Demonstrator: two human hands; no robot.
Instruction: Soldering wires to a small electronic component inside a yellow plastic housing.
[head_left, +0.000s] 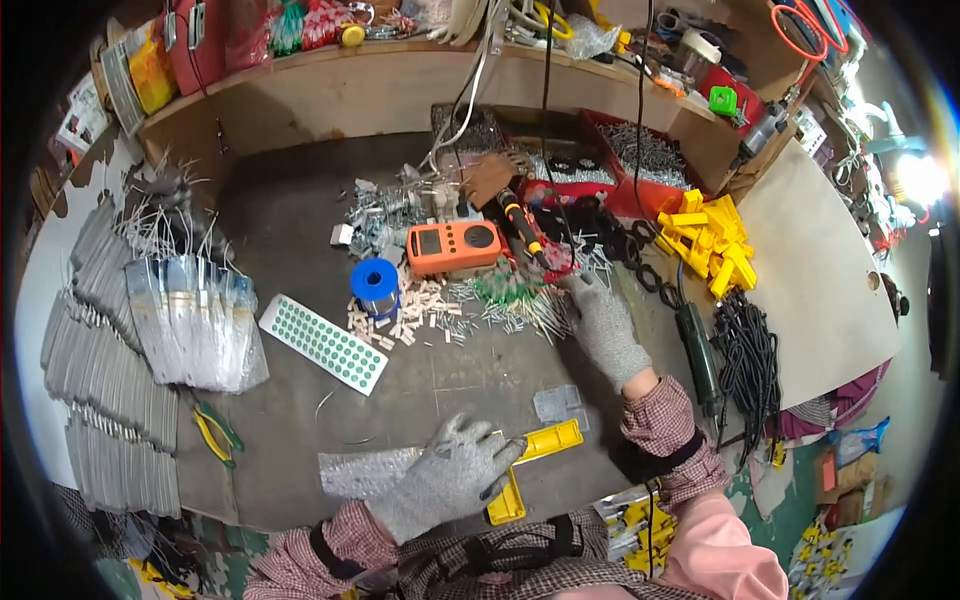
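**Gloved hands at a cluttered workbench**

The left hand (455, 470), in a grey knit glove, is laid flat near the front edge of the workbench (290, 230), its fingers spread and released; it rests partly on a yellow L-shaped plastic piece (530, 460) and touches the end of a grey metallic strip (365, 472) lying to its left; nothing is grasped by it. The right hand (605, 325), likewise gloved, is stretched toward the middle of the bench; its fingertips are set among a heap of small green-tipped components (515, 300); whether anything is pinched between them cannot be told. An orange meter (455, 247) is placed just behind that heap, and a blue spool of solder wire (375, 285) stands to its left, beside scattered small white pieces (405, 315). A white strip with green dots (322, 342) lies left of centre; stacks of silvery packets (195, 320) are fanned along the left edge, with green-and-yellow-handled pliers (215, 430) near the front-left corner. Yellow plastic parts (710, 240) are heaped at the right edge, with a bundle of black cables (750, 360) nearer the front.
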